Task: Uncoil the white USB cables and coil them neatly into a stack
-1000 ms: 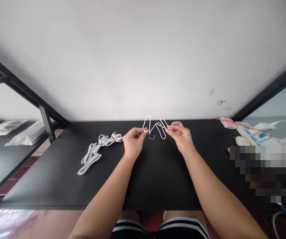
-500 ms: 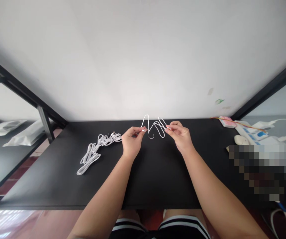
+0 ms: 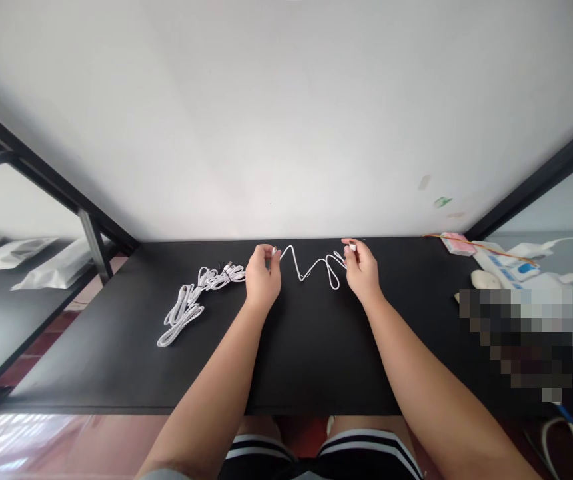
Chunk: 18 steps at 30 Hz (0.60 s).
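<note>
A thin white cable (image 3: 300, 276) runs in loose zigzag bends between my two hands, above the black tabletop near the wall. My left hand (image 3: 263, 277) pinches one end of it between thumb and fingers. At the other end, my right hand (image 3: 363, 270) holds the white plug (image 3: 352, 247) between thumb and forefinger, with a loop hanging just beside it. Left of my left hand lie several bundled white cables (image 3: 181, 313), folded into coils on the tabletop.
The black table (image 3: 316, 360) backs onto a pale wall. On the right are a white power strip (image 3: 496, 263) with plugs, a pink-and-white box (image 3: 459, 244), a white mouse (image 3: 485, 280) and a blurred-out object. White plastic bags (image 3: 54, 269) lie beyond the left frame bar.
My hands have moved apart, stretching the cable's bends wider between them. My right hand has turned upward, bringing the plug into clearer view.
</note>
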Each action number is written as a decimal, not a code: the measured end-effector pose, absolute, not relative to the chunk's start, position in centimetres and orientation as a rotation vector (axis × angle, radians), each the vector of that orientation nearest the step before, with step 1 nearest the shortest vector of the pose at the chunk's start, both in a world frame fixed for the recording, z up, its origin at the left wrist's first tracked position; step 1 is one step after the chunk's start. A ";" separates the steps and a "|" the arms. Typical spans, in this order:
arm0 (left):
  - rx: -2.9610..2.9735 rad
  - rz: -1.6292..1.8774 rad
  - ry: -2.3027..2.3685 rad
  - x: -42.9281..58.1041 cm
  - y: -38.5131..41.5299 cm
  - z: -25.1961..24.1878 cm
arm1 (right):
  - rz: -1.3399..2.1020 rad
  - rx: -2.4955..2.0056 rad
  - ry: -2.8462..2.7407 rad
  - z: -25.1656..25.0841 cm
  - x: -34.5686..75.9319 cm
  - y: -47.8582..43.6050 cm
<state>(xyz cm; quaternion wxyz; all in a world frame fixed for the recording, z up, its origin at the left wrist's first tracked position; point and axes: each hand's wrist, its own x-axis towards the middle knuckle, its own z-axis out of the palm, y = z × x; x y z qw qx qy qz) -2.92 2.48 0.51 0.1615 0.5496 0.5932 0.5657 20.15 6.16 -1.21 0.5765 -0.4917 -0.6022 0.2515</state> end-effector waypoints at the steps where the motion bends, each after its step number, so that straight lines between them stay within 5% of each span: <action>1: 1.630 1.567 1.748 -3.2 2.7 0.4 | 0.514 -1.176 -1.481 -1.4 20.3 6.3; 18: 1.823 0.768 1.804 -5.2 2.8 -0.8 | 0.515 -1.530 -2.050 -2.1 22.0 6.8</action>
